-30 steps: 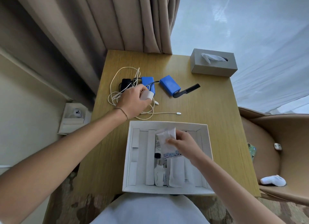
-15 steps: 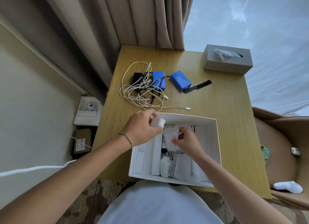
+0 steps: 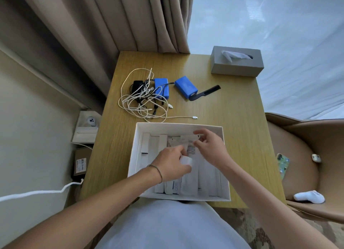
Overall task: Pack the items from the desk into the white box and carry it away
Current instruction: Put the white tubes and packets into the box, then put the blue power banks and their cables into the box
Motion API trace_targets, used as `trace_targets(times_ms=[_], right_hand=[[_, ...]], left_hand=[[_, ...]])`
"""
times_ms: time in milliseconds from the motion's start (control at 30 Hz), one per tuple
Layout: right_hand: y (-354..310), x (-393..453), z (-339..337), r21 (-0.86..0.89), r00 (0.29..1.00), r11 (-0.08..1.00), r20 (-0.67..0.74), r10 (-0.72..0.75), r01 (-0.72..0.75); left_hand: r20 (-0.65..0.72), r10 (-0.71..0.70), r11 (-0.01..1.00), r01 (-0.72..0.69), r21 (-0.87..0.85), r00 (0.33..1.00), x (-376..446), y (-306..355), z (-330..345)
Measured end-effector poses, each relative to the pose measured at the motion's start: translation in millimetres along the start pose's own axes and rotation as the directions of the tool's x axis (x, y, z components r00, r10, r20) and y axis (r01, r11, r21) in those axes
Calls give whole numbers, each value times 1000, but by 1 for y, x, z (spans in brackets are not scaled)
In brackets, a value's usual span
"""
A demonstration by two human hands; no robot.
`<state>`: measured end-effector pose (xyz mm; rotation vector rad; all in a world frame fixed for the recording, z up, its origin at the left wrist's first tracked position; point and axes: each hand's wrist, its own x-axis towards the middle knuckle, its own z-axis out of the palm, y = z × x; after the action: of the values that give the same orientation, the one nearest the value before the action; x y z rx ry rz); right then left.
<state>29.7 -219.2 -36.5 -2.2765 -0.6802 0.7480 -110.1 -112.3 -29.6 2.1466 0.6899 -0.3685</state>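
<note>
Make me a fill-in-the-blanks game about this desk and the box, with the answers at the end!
1. Both hands are inside the ____ box.
2. The tissue box on the desk's far corner is ____ in colour.
3. The two battery packs beside the tangled cables are ____.
4. The black comb lies on the ____, outside the box.

Answers: white; grey; blue; desk

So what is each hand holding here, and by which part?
Left hand grips a small white block in its fingers, over the white box. Right hand pinches a sachet by its top edge.
</note>
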Motion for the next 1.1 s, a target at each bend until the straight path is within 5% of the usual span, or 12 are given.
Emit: trace_targets(times_ms=[333, 567, 800, 1100], right_hand=[[2, -12, -18, 80, 996, 996, 82, 43, -50], [4, -16, -20, 130, 994, 989, 87, 67, -78], [-10, 2, -30, 240, 997, 969, 64, 52, -66], [-50, 61, -40, 224, 999, 974, 23, -22, 16]], left_hand=[[160, -67, 976, 31, 217, 985, 25, 26, 56], [131, -73, 955, 31, 296, 989, 28, 20, 62], [-82, 24, 996, -17, 91, 996, 20, 17, 15], [-384, 120, 993, -110, 49, 916, 29, 16, -79]])
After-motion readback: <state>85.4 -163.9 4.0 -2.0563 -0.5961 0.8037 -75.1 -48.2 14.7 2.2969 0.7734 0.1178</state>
